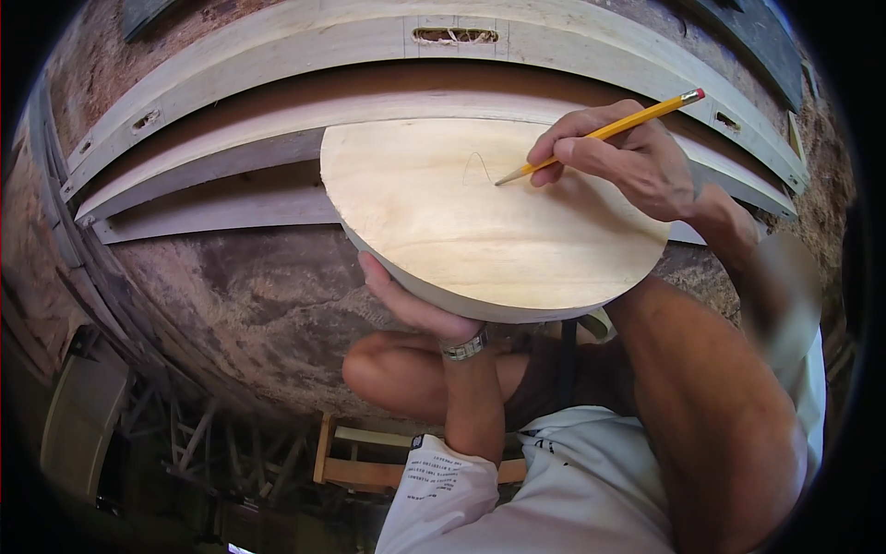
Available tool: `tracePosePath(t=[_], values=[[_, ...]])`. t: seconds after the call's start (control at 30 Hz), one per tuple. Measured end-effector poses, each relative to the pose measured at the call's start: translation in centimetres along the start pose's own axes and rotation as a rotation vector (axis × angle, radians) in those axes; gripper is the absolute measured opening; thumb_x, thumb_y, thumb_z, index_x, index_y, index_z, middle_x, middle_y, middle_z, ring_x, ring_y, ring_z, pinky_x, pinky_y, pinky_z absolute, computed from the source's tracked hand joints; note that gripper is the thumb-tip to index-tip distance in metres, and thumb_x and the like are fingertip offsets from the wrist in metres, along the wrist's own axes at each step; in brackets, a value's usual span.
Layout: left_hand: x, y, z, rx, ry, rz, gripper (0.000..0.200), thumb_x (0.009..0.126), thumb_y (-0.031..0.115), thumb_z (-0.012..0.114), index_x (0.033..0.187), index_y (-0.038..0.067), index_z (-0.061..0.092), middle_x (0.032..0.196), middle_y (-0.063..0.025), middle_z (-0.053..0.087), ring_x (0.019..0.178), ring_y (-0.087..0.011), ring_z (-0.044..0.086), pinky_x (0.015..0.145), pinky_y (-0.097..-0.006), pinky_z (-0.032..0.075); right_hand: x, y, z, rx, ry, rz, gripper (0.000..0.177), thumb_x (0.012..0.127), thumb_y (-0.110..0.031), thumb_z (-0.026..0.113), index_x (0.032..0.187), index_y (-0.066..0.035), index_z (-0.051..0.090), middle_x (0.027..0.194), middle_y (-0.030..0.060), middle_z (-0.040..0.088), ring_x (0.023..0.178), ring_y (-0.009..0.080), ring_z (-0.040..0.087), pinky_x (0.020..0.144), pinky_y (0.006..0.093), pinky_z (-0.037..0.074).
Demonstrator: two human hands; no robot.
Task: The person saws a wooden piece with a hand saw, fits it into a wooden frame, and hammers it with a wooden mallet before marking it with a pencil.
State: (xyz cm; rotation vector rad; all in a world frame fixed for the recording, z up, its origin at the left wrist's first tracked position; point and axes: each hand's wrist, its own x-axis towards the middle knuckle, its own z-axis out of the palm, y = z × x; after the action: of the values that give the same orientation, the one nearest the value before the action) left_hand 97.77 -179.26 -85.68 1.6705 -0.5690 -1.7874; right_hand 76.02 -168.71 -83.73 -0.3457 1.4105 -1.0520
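My right hand (pixel 618 152) grips a yellow pencil (pixel 637 116) with a red eraser end. Its tip rests on the pale top of a thick wooden piece (pixel 480 235), flat along the back and rounded toward me. A thin curved pencil line (pixel 476 159) shows just left of the tip. Against the lower left edge of that piece is my left hand (pixel 420 300), thumb side up along the rim. The rest of its fingers are hidden beneath the wood, so how they are bent does not show.
Long pale boards (pixel 277 46) lie behind the wooden piece, one with a slot (pixel 455 36) cut through it. My bent knee (pixel 711 406) stands close on the right. A small wooden frame (pixel 369 473) lies at the lower middle.
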Motion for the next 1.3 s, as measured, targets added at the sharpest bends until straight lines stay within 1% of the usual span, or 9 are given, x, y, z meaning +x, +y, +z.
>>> tracePosePath(t=[0.27, 0.5, 0.63, 0.67, 0.73, 0.93, 1.1, 1.23, 1.3], values=[[-0.2, 0.0, 1.1, 0.025, 0.138, 0.035, 0.063, 0.107, 0.049, 0.037, 0.143, -0.001, 0.05, 0.144, -0.0171, 0.053, 0.13, -0.0244, 0.055, 0.103, -0.0399, 0.051, -3.6, -0.7, -3.5, -0.219, 0.106, 0.089, 0.027, 0.098, -0.015, 0.058, 0.094, 0.006, 0.074, 0.093, 0.0134, 0.074, 0.09, 0.0193, 0.072, 0.087, 0.0326, 0.056], [0.6, 0.4, 4.2, 0.137, -0.022, 0.271, 0.059, 0.108, 0.04, 0.037, 0.153, 0.002, 0.042, 0.156, -0.0213, 0.041, 0.139, -0.0321, 0.049, 0.113, -0.0463, 0.044, -3.8, -0.4, -8.9, -0.037, 0.573, -0.28, 0.047, 0.11, -0.038, 0.048, 0.129, 0.002, 0.064, 0.112, 0.0151, 0.075, 0.105, 0.0209, 0.071, 0.102, 0.0368, 0.052], [5.2, 2.8, 8.2, 0.799, -0.279, 1.085, 0.057, 0.108, 0.034, 0.027, 0.146, 0.0, 0.052, 0.16, -0.0246, 0.037, 0.148, -0.0395, 0.037, 0.124, -0.0513, 0.023, -3.2, -3.2, -8.0, -0.168, 0.579, -0.355, 0.057, 0.111, -0.049, 0.041, 0.133, 0.0, 0.062, 0.11, 0.0172, 0.075, 0.101, 0.0221, 0.072, 0.096, 0.0362, 0.056], [5.3, 3.4, 9.9, 0.618, -0.408, 0.878, 0.052, 0.103, 0.029, 0.03, 0.134, -0.001, 0.059, 0.146, -0.0231, 0.053, 0.139, -0.041, 0.044, 0.118, -0.0523, 0.029, -3.0, -3.1, -7.5, -0.213, 0.523, -0.351, 0.059, 0.111, -0.05, 0.04, 0.133, 0.0, 0.062, 0.109, 0.0175, 0.075, 0.1, 0.0225, 0.072, 0.094, 0.0364, 0.057], [6.5, 4.4, 10.1, 0.711, -0.399, 0.998, 0.044, 0.095, 0.027, 0.037, 0.117, 0.0, 0.064, 0.122, -0.0186, 0.065, 0.119, -0.0364, 0.053, 0.107, -0.0493, 0.036, -2.6, -1.6, -7.2, -0.175, 0.461, -0.284, 0.06, 0.111, -0.05, 0.037, 0.132, 0.0, 0.063, 0.107, 0.0172, 0.075, 0.1, 0.0231, 0.072, 0.092, 0.0357, 0.057], [10.5, 5.0, 7.8, 0.647, -0.59, 1.027, 0.037, 0.094, 0.023, 0.037, 0.103, -0.001, 0.064, 0.109, -0.0116, 0.064, 0.105, -0.0231, 0.056, 0.096, -0.0372, 0.042, -4.0, 2.8, -8.1, -0.334, 0.611, -0.393, 0.06, 0.114, -0.044, 0.028, 0.128, 0.003, 0.063, 0.108, 0.0167, 0.075, 0.103, 0.0243, 0.069, 0.098, 0.038, 0.051], [13.3, 4.0, 8.7, 0.549, -0.632, 1.072, 0.036, 0.097, 0.024, 0.038, 0.095, 0.001, 0.064, 0.096, -0.012, 0.064, 0.09, -0.0241, 0.058, 0.084, -0.0382, 0.046, -7.8, 0.8, -10.7, -0.54, 0.856, -0.783, 0.085, 0.106, -0.067, 0.021, 0.137, 0.004, 0.057, 0.127, 0.0233, 0.067, 0.118, 0.0292, 0.064, 0.108, 0.046, 0.045], [12.8, 4.7, 9.3, 0.555, -0.538, 1.135, 0.036, 0.097, 0.025, 0.039, 0.089, 0.0, 0.064, 0.089, -0.0158, 0.063, 0.087, -0.0302, 0.058, 0.083, -0.0406, 0.045, -6.1, 2.5, -8.6, -0.571, 0.694, -1.034, 0.093, 0.102, -0.075, 0.018, 0.137, 0.002, 0.056, 0.128, 0.0258, 0.065, 0.121, 0.0362, 0.062, 0.11, 0.0495, 0.043], [12.2, 4.8, 9.5, 0.537, -0.519, 1.119, 0.035, 0.096, 0.026, 0.041, 0.089, 0.001, 0.063, 0.088, -0.0164, 0.062, 0.088, -0.0312, 0.057, 0.083, -0.0415, 0.045, -4.2, 1.9, -5.3, -0.782, 0.678, -0.748, 0.087, 0.105, -0.071, 0.018, 0.126, 0.002, 0.061, 0.128, 0.0231, 0.066, 0.12, 0.0362, 0.062, 0.109, 0.0486, 0.043]])
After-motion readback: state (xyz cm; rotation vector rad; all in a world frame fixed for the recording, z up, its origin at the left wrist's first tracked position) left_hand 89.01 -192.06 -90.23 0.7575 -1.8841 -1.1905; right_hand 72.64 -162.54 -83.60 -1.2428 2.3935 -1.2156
